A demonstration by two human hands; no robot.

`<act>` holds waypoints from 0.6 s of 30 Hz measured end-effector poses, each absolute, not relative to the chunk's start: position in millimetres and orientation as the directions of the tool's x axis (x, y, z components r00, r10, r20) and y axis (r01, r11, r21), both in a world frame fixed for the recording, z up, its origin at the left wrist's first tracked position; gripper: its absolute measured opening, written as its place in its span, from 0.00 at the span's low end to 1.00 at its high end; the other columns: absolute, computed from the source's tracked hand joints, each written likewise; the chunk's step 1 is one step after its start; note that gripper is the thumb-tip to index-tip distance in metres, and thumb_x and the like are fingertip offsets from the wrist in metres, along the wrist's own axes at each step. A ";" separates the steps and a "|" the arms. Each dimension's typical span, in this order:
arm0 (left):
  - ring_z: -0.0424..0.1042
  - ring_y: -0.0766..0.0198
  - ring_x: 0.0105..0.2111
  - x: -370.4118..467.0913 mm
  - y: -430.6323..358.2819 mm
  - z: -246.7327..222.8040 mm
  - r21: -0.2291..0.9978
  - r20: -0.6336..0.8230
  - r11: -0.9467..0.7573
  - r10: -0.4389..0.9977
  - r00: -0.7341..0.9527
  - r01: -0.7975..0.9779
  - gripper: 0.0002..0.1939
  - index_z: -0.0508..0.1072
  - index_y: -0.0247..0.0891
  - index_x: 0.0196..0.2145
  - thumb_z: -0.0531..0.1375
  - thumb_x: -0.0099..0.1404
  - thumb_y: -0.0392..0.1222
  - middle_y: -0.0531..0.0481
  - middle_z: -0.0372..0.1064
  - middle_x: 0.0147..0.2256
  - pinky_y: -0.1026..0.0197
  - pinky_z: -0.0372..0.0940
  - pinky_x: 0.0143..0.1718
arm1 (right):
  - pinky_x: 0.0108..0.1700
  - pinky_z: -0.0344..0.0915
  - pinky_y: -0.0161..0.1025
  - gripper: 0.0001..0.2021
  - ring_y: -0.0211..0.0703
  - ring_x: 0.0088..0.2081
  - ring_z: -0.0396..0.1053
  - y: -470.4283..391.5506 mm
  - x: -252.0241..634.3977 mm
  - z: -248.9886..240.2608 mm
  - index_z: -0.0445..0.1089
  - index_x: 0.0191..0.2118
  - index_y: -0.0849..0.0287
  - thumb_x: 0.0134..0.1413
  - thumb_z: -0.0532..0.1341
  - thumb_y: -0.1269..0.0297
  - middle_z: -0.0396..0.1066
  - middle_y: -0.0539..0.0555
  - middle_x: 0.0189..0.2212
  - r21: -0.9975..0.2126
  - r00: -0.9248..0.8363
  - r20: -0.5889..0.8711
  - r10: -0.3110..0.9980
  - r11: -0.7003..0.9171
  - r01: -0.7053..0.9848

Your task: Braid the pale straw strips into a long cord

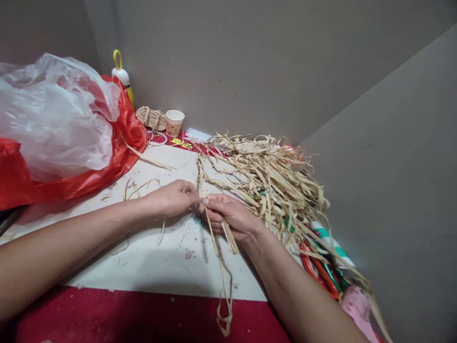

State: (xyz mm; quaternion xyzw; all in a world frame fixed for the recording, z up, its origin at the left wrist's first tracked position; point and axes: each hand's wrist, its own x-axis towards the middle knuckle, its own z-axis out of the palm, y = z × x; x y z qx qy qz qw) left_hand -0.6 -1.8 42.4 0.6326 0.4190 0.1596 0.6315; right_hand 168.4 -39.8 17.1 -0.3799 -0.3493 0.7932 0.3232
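Observation:
A braided straw cord (202, 178) runs from the far side of the white board toward me, and both hands meet at its near end. My left hand (180, 196) pinches the cord from the left, its fingers pressed together. From the right, my right hand (228, 214) grips the same spot with thumb and fingers closed. Loose straw strands (219, 267) hang out below the right hand, one long looped tail reaching past the board's near edge. The exact pinch point is partly hidden by the fingers.
A heap of dry straw (282, 176) lies at the right. At the left sit white plastic (64, 119) and a red bag (130, 128). Behind stand a paper cup (174, 125), a woven straw piece (152, 119) and a yellow-white bottle (121, 76). The white board (160, 267) lies on red cloth (143, 317).

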 end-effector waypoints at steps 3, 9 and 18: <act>0.50 0.75 0.17 -0.7 -0.2 40.6 0.920 -0.328 0.085 0.703 0.631 0.383 0.10 0.69 0.33 0.25 0.55 0.57 0.42 0.57 0.57 0.18 0.69 0.46 0.18 | 0.15 0.46 0.27 0.11 0.27 0.12 0.48 -39.5 169.5 16.3 0.67 0.27 0.64 0.52 0.61 0.60 0.54 0.42 0.11 -0.839 -0.506 -0.357 0.786 -0.507 -0.196; 0.39 0.74 0.10 -2.4 6.2 35.9 0.885 -0.462 0.235 0.551 0.695 0.402 0.12 0.68 0.36 0.23 0.53 0.58 0.45 0.61 0.44 0.10 0.65 0.35 0.13 | 0.16 0.44 0.28 0.11 0.27 0.14 0.49 -40.6 173.0 15.8 0.67 0.30 0.63 0.52 0.61 0.58 0.53 0.41 0.13 -0.891 -0.522 -0.338 0.783 -0.445 -0.092; 0.43 0.75 0.13 3.9 2.1 25.3 0.927 -0.325 0.117 0.723 0.609 0.356 0.11 0.58 0.37 0.16 0.53 0.53 0.38 0.60 0.49 0.12 0.66 0.38 0.16 | 0.16 0.42 0.29 0.14 0.27 0.14 0.48 -41.6 173.8 17.6 0.60 0.22 0.61 0.49 0.61 0.59 0.55 0.42 0.13 -0.929 -0.442 -0.362 0.821 -0.360 0.091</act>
